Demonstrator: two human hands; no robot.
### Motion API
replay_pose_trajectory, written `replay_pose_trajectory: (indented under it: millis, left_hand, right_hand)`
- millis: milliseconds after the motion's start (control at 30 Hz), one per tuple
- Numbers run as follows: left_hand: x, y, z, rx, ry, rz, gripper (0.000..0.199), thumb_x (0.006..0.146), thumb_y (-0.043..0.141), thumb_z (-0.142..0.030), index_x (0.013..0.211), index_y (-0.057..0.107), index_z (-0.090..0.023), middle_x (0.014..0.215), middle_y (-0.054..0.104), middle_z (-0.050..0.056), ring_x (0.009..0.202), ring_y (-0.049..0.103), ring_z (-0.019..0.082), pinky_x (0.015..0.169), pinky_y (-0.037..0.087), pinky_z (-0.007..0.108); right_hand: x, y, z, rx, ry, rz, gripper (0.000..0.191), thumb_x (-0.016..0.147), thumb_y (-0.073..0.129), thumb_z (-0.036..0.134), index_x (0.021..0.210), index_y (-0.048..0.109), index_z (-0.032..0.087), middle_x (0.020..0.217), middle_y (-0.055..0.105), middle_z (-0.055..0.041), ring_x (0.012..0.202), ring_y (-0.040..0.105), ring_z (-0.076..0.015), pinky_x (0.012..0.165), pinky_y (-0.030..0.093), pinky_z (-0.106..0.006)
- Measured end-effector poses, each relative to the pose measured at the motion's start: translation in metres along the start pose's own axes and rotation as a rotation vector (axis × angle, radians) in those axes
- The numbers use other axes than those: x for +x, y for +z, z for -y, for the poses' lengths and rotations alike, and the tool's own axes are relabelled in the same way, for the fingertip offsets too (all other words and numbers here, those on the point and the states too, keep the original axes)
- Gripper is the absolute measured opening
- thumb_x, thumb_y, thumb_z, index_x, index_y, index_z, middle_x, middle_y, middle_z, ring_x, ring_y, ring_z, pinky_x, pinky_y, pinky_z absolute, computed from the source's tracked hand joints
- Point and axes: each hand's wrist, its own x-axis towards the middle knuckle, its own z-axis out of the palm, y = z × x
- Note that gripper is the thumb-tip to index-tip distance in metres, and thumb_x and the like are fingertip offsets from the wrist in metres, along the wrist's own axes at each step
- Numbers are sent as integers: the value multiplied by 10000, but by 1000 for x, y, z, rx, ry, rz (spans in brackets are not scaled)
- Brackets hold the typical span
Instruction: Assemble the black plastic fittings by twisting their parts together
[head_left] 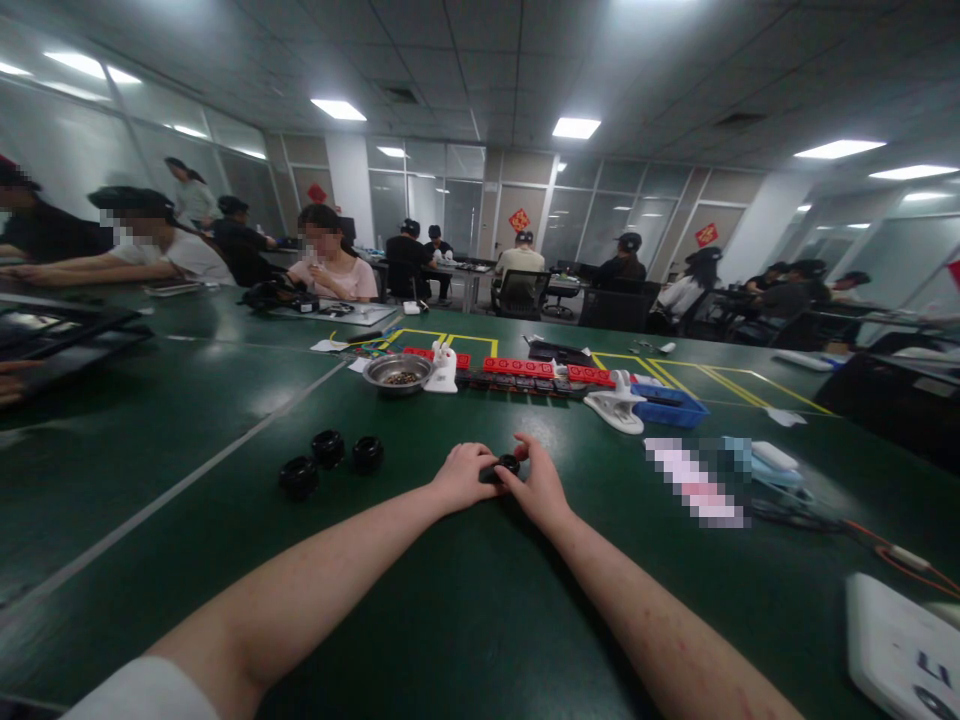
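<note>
Between the fingers of our left hand [465, 476] and right hand [541, 484] we have a small black part [509, 463], low over the near middle of the surface; the left fingers grip its left side, while the right thumb and fingertips close around its right, though how firmly they press we cannot tell. We judge that an uneven pinch could let it twist or drop, since the piece is small and both hands crowd it, hiding much of it from us. To the left, three black rings [368, 456] stand near one another, and a careless sweep of our left forearm might knock them and set them rolling. On the far side, the metal bowl [390, 388] holds small loose pieces; a bump from a reaching hand could spill them. Beside it run red strips [519, 367], then a white stand [619, 408] and a blue tray [688, 413] farther right. All this rests on a glossy green tabletop [420, 610], smooth enough, we think, for round things to slide, crossed by a grey seam on the left and yellow tape [484, 337] on the far side. Beyond, we see people seated at other tables, glass partitions [600, 215] and bright ceiling lights [576, 128].
</note>
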Motion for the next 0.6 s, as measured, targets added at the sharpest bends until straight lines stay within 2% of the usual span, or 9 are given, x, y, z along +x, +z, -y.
replay_pose_trajectory:
  millis: [133,233,367,467,600]
  left_hand:
    - [0,0,0,2,5,7,359,669,614,-464,943,613,-231,989,555,33,950,476,231,861,364,360]
    - [0,1,1,2,-3,4,353,665,624,-446,941,612,-227,993,553,34,956,475,233,867,359,362]
    - [0,2,2,-2,-4,-1,380,673,610,-465,967,600,-224,1002,549,35,967,470,233,872,358,362]
    - [-1,1,1,-1,2,1,362,672,611,-460,946,610,-223,1001,549,36,962,473,233,871,357,360]
    - [0,0,2,4,2,6,358,657,622,-459,930,615,-228,993,553,34,945,480,235,862,363,362]
  right_hand:
    - [-1,-1,2,24,-32,24,467,693,519,176,1141,382,180,937,561,-53,896,529,-198,828,419,-371]
    - [-1,-1,5,11,-24,-4,469,693,546,235,1135,401,169,990,540,-86,941,506,-228,838,402,-405]
    - [0,1,3,-7,13,-39,475,679,577,298,1108,427,161,907,536,-80,860,521,-237,781,420,-422]
    - [0,2,0,14,2,-16,456,675,551,231,1108,417,180,867,550,-49,817,538,-207,766,440,-383]
    - [-1,1,2,35,-34,16,487,659,510,157,1131,394,183,946,561,-51,892,533,-196,825,422,-361]
